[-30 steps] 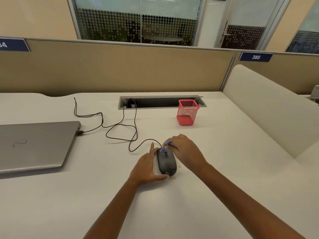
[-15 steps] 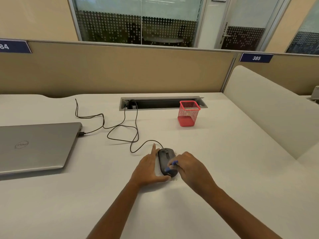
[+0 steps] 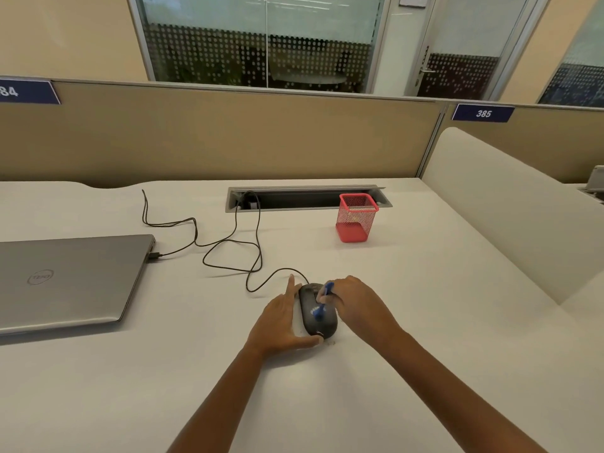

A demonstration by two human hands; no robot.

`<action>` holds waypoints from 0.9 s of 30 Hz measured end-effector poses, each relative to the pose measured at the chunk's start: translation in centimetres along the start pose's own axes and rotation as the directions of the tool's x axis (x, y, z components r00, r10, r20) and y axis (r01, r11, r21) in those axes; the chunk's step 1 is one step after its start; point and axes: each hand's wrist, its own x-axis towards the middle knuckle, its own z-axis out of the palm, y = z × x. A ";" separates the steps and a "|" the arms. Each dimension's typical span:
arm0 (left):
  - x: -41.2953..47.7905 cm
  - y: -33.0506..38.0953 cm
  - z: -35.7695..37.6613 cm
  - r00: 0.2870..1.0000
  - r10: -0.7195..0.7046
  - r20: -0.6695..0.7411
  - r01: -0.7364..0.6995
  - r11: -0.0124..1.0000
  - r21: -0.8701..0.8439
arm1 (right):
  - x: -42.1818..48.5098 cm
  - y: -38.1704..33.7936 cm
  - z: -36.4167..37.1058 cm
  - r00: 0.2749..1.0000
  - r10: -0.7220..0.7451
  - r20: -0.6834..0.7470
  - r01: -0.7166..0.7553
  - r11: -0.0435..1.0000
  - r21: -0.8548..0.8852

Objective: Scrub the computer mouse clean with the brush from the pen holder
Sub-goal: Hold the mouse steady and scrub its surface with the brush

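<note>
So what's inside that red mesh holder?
Nothing shows through the mesh of the holder; it looks empty. Its solid base hides the very bottom. The blue brush is in the right hand, on the mouse.

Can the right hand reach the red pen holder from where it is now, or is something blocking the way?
Probably yes. The desk between the right hand and the pen holder is bare, and the cable lies off to the left. But the hand is holding the brush.

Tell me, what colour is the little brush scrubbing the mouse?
Blue. The brush in the right hand shows clearly in the head view against the black mouse.
</note>
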 end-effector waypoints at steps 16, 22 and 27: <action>-0.1 0.0 0.0 1.000 0.007 -0.013 -0.008 1.000 -0.020 | -1.4 -0.7 -0.8 1.000 0.008 0.009 -0.008 1.000 0.006; 0.0 0.2 -0.1 1.000 0.001 -0.003 -0.001 1.000 -0.006 | 0.6 -1.9 -2.0 0.999 -0.006 -0.048 0.010 0.996 0.085; 0.1 0.2 -0.1 1.000 0.008 -0.018 -0.008 1.000 -0.003 | 2.1 -2.4 -0.1 0.994 -0.081 -0.073 0.076 0.994 -0.076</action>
